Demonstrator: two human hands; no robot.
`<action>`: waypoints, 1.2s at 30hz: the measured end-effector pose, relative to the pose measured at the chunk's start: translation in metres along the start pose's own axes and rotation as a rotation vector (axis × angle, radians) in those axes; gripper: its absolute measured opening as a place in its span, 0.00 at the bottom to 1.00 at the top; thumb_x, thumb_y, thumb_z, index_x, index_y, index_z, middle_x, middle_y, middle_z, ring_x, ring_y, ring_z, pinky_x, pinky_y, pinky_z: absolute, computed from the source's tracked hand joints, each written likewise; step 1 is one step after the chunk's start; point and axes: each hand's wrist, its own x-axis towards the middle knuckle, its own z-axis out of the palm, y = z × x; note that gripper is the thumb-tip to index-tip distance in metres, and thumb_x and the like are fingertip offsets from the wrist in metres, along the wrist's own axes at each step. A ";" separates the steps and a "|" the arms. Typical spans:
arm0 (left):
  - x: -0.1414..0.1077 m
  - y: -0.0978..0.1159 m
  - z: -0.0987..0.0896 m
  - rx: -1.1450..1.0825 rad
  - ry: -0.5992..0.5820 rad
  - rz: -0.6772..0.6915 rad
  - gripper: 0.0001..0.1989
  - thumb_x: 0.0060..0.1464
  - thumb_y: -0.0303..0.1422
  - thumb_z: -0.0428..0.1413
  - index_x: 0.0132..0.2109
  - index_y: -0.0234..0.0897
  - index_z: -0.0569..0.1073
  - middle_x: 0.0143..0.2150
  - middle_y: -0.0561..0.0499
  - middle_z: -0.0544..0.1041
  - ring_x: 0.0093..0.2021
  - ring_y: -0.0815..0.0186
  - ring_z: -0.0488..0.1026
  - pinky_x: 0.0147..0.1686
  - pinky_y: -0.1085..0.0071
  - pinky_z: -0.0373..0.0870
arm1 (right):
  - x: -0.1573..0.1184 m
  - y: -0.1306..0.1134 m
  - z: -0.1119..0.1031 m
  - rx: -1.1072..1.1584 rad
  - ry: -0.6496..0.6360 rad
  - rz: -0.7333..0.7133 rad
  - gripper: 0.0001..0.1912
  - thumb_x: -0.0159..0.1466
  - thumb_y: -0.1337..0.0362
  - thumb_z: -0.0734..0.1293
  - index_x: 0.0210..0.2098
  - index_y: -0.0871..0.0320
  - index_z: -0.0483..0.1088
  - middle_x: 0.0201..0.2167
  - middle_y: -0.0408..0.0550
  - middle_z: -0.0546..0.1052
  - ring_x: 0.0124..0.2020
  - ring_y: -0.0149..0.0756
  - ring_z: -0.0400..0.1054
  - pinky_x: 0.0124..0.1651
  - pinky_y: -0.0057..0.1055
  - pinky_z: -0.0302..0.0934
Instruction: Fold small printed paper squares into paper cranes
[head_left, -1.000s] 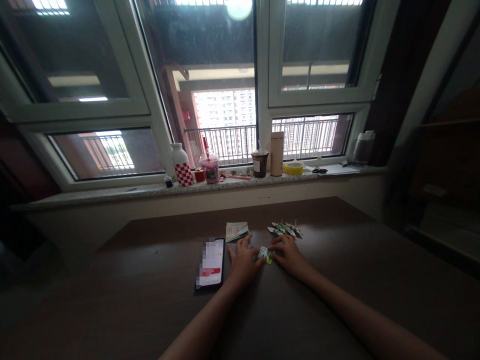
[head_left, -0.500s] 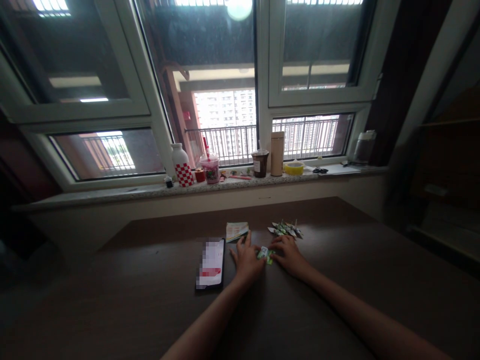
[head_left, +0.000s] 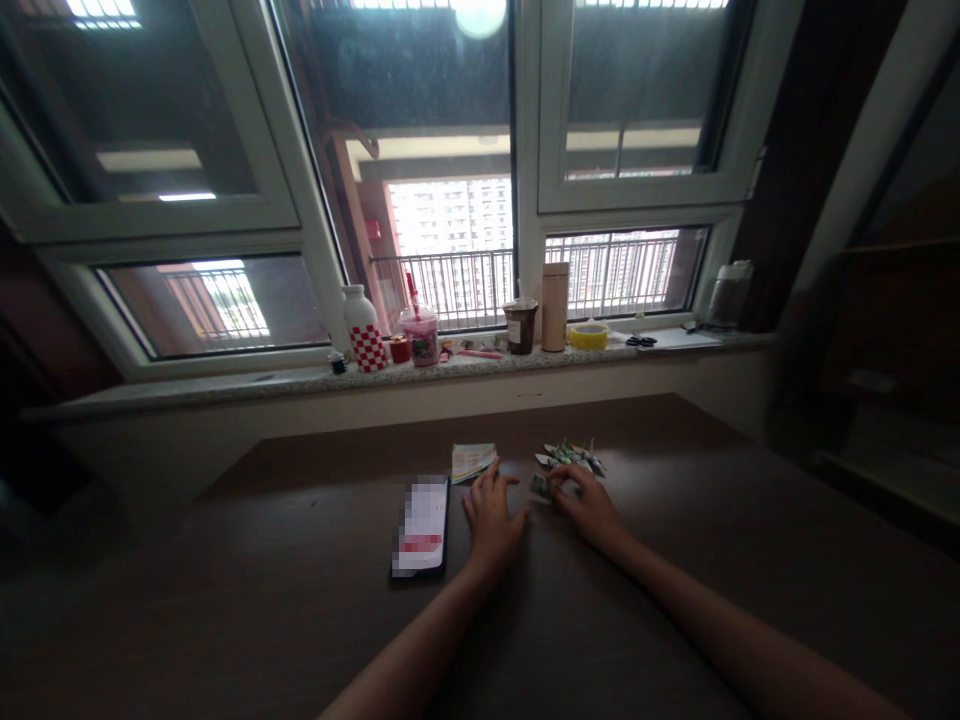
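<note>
My right hand point(head_left: 583, 502) pinches a small folded piece of printed paper point(head_left: 539, 487), dark and greenish, just above or on the brown table point(head_left: 315, 620). With fingers spread and nothing in them, my left hand point(head_left: 493, 515) rests beside it. Past its fingertips lies a stack of printed paper sheets point(head_left: 472, 461). Beyond my right hand sits a pile of small pointed folded-paper pieces point(head_left: 570, 456). A smartphone point(head_left: 421, 528) with a lit screen lies left of my left hand.
Along the granite windowsill point(head_left: 300, 383) stand a checkered bottle point(head_left: 365, 330), a pink cup with a straw point(head_left: 420, 337), a brown drink cup point(head_left: 520, 327), a tan cylinder point(head_left: 555, 307), a roll of yellow tape point(head_left: 589, 337) and a clear jug point(head_left: 729, 295).
My left hand has let go of the folded paper and its fingers have spread. My right hand has turned the paper, whose darker side now shows.
</note>
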 end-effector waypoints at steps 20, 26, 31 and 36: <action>-0.002 0.001 0.000 0.148 -0.046 -0.012 0.11 0.56 0.41 0.56 0.44 0.54 0.81 0.66 0.50 0.64 0.65 0.48 0.55 0.63 0.39 0.46 | -0.007 -0.002 0.009 -0.453 -0.217 -0.038 0.15 0.66 0.66 0.61 0.47 0.52 0.76 0.48 0.51 0.75 0.53 0.43 0.65 0.65 0.52 0.45; -0.005 -0.001 0.003 0.186 -0.013 0.031 0.10 0.55 0.43 0.57 0.42 0.55 0.81 0.66 0.50 0.63 0.66 0.46 0.54 0.63 0.35 0.41 | -0.006 0.001 0.009 -0.477 -0.219 -0.067 0.16 0.63 0.69 0.63 0.46 0.52 0.76 0.49 0.50 0.75 0.58 0.46 0.60 0.64 0.52 0.46; -0.006 -0.001 0.003 0.216 0.032 0.021 0.13 0.56 0.45 0.56 0.44 0.51 0.81 0.65 0.47 0.64 0.66 0.46 0.54 0.63 0.36 0.40 | -0.008 -0.007 0.004 -0.480 -0.223 -0.105 0.13 0.65 0.64 0.64 0.46 0.48 0.77 0.46 0.49 0.75 0.56 0.46 0.60 0.63 0.53 0.47; -0.004 -0.001 0.001 0.249 0.018 0.030 0.13 0.53 0.43 0.59 0.45 0.50 0.80 0.65 0.45 0.63 0.66 0.48 0.54 0.64 0.39 0.41 | -0.009 -0.008 0.005 -0.462 -0.223 -0.145 0.12 0.66 0.64 0.63 0.44 0.49 0.78 0.43 0.49 0.76 0.53 0.45 0.61 0.62 0.49 0.50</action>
